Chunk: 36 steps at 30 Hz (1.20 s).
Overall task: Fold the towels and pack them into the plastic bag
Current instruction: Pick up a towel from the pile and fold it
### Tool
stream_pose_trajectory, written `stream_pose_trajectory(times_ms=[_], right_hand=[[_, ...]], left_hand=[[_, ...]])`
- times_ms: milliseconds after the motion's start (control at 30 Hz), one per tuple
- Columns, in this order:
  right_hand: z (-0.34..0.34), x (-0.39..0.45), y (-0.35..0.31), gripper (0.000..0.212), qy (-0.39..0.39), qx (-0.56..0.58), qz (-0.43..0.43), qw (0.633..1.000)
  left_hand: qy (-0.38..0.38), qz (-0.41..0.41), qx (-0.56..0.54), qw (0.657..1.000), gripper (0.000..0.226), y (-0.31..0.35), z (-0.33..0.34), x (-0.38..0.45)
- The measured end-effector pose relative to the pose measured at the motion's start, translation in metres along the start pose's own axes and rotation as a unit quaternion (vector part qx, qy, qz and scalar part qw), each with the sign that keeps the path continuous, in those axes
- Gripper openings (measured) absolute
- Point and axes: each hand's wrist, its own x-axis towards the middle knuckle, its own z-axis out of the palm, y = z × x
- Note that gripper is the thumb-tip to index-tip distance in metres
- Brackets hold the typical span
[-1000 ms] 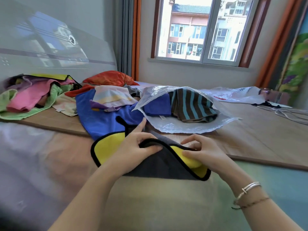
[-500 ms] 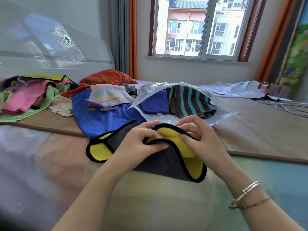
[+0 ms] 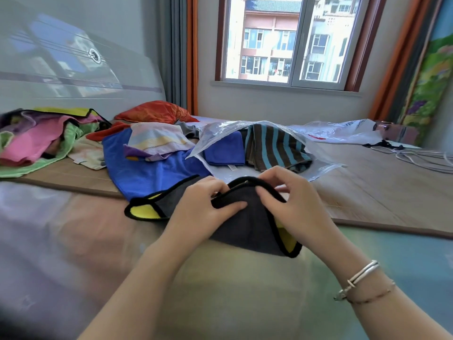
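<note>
Both hands have brought the folded edge together: left hand point(image 3: 203, 204) and right hand point(image 3: 291, 202) pinch the grey-and-yellow towel point(image 3: 247, 227) on the bed edge. Straight ahead, just beyond the fingers, the plastic bag point(image 3: 318, 168) gapes toward them, nearer the right hand.

You hold a matt grey towel point(image 3: 247, 224) of soft napped cloth, yellow on its other face, bound in black trim. The plastic bag point(image 3: 257, 133) near the bed's middle is clear, glossy and crinkled; inside it lie a plush blue towel point(image 3: 225, 152) and a striped woven towel point(image 3: 277, 149). Your mat point(image 3: 382, 192) looks like woven, matt straw. The headboard point(image 3: 73, 69) is smooth and glossy. The bracelet point(image 3: 362, 276) at your wrist is shiny metal.
</note>
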Motion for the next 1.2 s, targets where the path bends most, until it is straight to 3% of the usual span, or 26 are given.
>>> stream_pose_trajectory(times_ms=[133, 200, 367, 467, 633, 767, 833, 900, 1067, 1200], right_hand=[[-0.01, -0.001, -0.005, 0.011, 0.082, -0.009, 0.019, 0.996], [-0.012, -0.003, -0.007, 0.013, 0.095, -0.022, 0.02, 0.995], [-0.025, 0.001, -0.01, 0.016, 0.17, -0.044, 0.05, 0.983], [-0.041, 0.009, -0.016, 0.014, 0.23, -0.002, 0.083, 0.97], [-0.058, 0.025, -0.021, 0.003, 0.256, 0.007, 0.132, 0.958], [-0.055, 0.046, 0.011, 0.012, 0.159, -0.019, 0.228, 0.96], [-0.041, 0.048, 0.038, 0.014, 0.082, -0.057, 0.283, 0.954], [-0.022, 0.044, 0.062, 0.019, 0.006, -0.115, 0.31, 0.944], [0.002, 0.041, 0.073, 0.023, -0.075, -0.179, 0.32, 0.927], [0.002, 0.05, 0.053, 0.033, -0.115, -0.138, 0.31, 0.934]], left_hand=[[-0.123, -0.067, 0.087, 0.986, 0.061, -0.02, -0.018, -0.005], [-0.143, -0.094, 0.113, 0.979, 0.058, -0.024, -0.024, -0.009], [-0.054, -0.047, 0.062, 0.995, 0.019, -0.005, -0.057, -0.004], [0.011, -0.004, 0.073, 0.997, 0.022, 0.024, -0.084, 0.001], [0.019, -0.005, 0.112, 0.994, 0.02, 0.06, -0.118, 0.02], [-0.078, -0.049, 0.164, 0.982, 0.013, 0.044, -0.115, 0.043], [-0.149, -0.086, 0.194, 0.966, 0.017, 0.008, -0.095, 0.048], [-0.171, -0.133, 0.221, 0.951, 0.018, -0.034, -0.071, 0.042], [-0.115, -0.24, 0.233, 0.935, 0.022, -0.079, -0.048, 0.02], [-0.032, -0.308, 0.122, 0.943, 0.028, -0.072, -0.051, 0.016]])
